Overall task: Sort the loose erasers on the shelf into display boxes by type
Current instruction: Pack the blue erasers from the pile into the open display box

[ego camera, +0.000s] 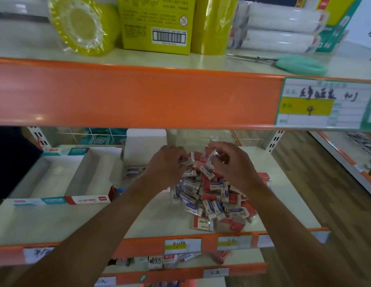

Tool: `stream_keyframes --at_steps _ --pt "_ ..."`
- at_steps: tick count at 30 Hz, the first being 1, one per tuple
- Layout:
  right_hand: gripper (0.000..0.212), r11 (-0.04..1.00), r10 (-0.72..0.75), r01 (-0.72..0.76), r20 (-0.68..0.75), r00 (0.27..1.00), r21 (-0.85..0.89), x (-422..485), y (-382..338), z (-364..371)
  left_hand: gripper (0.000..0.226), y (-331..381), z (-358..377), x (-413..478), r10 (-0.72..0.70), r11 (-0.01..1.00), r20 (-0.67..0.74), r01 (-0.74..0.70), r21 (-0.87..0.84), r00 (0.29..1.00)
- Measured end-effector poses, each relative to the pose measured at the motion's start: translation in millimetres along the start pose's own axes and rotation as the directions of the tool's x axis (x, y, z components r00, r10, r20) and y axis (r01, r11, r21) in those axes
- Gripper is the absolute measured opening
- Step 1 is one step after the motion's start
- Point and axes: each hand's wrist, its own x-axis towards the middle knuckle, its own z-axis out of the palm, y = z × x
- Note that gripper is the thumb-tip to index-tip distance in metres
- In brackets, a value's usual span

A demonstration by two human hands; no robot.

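Red-and-blue heap: the loose erasers [213, 195] lie in one mound on the shelf [56, 222], and both hands are in at its top edge.
Left hand: the left hand [168, 162] sits at the heap's upper left, fingers curled round a blue-sleeved eraser [183, 160].
Right hand: the right hand [234, 164] is at the heap's upper right, fingertips pinching what looks like a clear-wrapped eraser [214, 155]. The glare makes its type hard to call.
Boxes: two open display boxes stand left of the heap, the near box [91, 172] and beyond it the far box [45, 175]. Both show bare white floors.
Third carton: one white carton [146, 141] stands upright just behind the heap.
Sorted so far: a small cluster [132, 171] of blue-sleeved pieces lies just left of the heap. I make out two, perhaps three, and the left arm hides whether a box holds them.
Types: two kinds show in the heap, blue-sleeved and red-sleeved.
Heap count: dozens, too overlapped to count one by one.
Progress: early going, I judge. Nearly everything is unsorted and the two boxes wait to be filled.
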Motion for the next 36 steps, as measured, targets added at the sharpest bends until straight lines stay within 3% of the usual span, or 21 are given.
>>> stream_keyframes --at_steps 6,11,18,24,29,36 --pt "0.023 0.968 0.128 -0.149 0.114 0.985 0.202 13 -21 12 0.02 -28 -16 -6 -0.089 0.995 -0.001 0.089 0.039 0.996" --pt "0.03 0.988 0.097 -0.116 0.179 0.979 0.102 20 -32 35 0.017 -48 -30 -14 -0.134 0.989 -0.01 0.134 0.058 0.991" --pt "0.022 0.979 -0.079 0.13 0.3 0.951 -0.155 27 -48 66 0.015 -72 -43 -24 -0.202 0.978 0.018 0.201 0.062 0.979" --pt "0.024 0.925 -0.049 0.184 0.375 0.926 -0.334 44 -49 95 0.038 -82 -49 -27 -0.21 0.977 0.07 0.213 -0.033 0.975" --pt "0.026 0.858 -0.059 0.253 0.404 0.913 -0.446 51 -49 107 0.027 -90 -49 -22 -0.268 0.95 0.149 0.286 -0.123 0.952" --pt "0.033 0.858 -0.088 0.306 0.469 0.879 -0.413 52 -43 118 0.006 -96 -52 -21 -0.296 0.916 0.186 0.333 -0.221 0.937"
